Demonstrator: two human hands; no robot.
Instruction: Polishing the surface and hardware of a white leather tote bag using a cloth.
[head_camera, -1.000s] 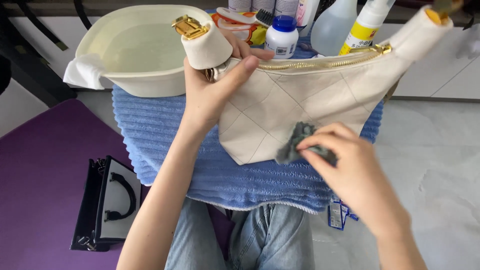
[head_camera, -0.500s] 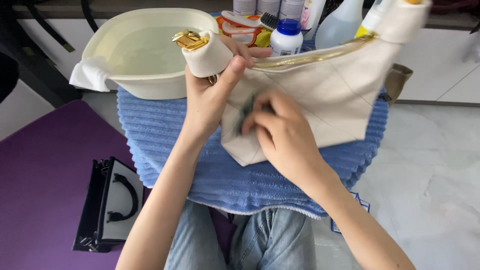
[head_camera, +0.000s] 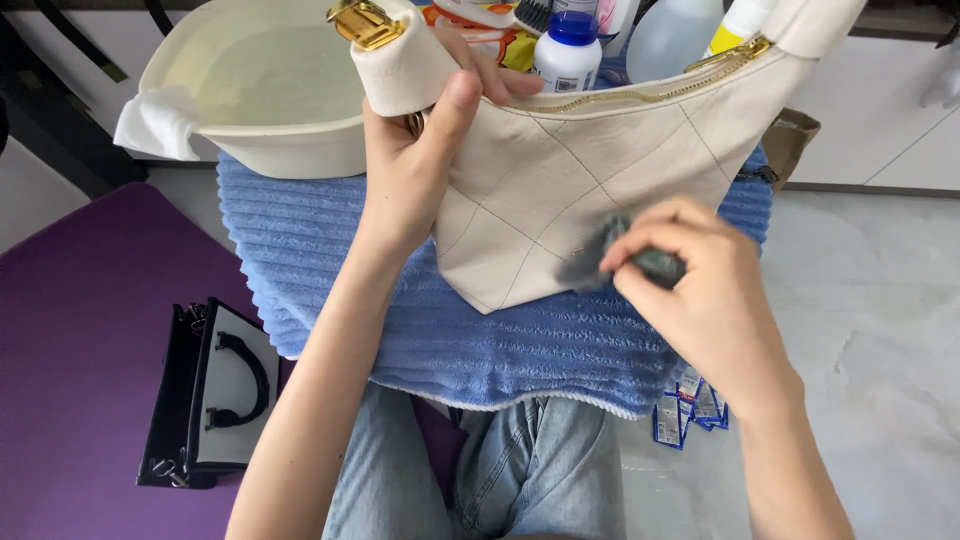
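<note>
Right hand (head_camera: 700, 285): fingers pinched around a small dark grey-green cloth (head_camera: 625, 255), pressing it flat against the lower front panel of the cream quilted bag (head_camera: 560, 170). The cloth sits near the bag's bottom edge, right of its lowest point.

Left hand (head_camera: 420, 150): clenched on the bag's upper left end, thumb over the front, just below the rolled strap end with its gold clasp (head_camera: 365, 22). It holds the bag up off the blue ribbed towel (head_camera: 330, 260).

Bag's long axis runs left to right, rising toward the upper right, zip line (head_camera: 650, 90) along the top. The right hand is nearer the panel being wiped; unwiped panel lies up and left of the cloth, toward the left hand.

Around the bag: the towel below and to both sides, with open room under the bottom edge. Behind the bag's left end, a cream basin (head_camera: 260, 150) holding water. Behind its middle, bottles (head_camera: 568, 45) crowded close. Far left of the bag, on the purple mat (head_camera: 90, 330), a small black and white box (head_camera: 215, 395).
</note>
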